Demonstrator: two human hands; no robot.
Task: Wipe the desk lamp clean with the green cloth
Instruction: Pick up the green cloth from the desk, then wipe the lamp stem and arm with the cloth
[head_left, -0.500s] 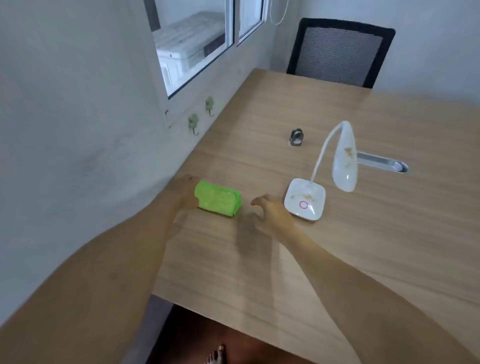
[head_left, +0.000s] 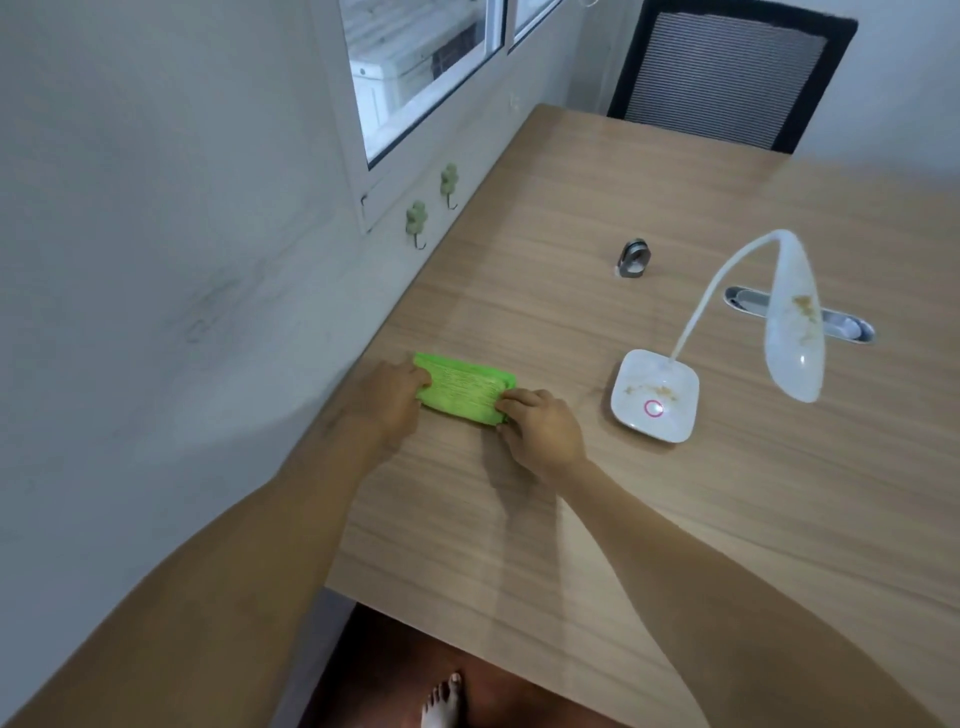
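A folded green cloth (head_left: 464, 388) lies on the wooden desk (head_left: 597, 519) near the wall. My left hand (head_left: 389, 397) grips its left end and my right hand (head_left: 540, 428) grips its right end. To the right stands a white desk lamp: a square base (head_left: 655, 395) with a pink ring button and brown smudges, a thin curved neck, and a long drooping head (head_left: 795, 322) with brown stains.
A small metal ring-shaped object (head_left: 634, 258) sits behind the cloth. A metal cable slot (head_left: 852, 327) lies behind the lamp head. A black mesh chair (head_left: 727, 73) stands at the far end. Wall hooks (head_left: 417, 221) and a window are on the left.
My right hand moved left onto the cloth's right end and closed on it. My left hand closed on the left end. The camera shifted closer.
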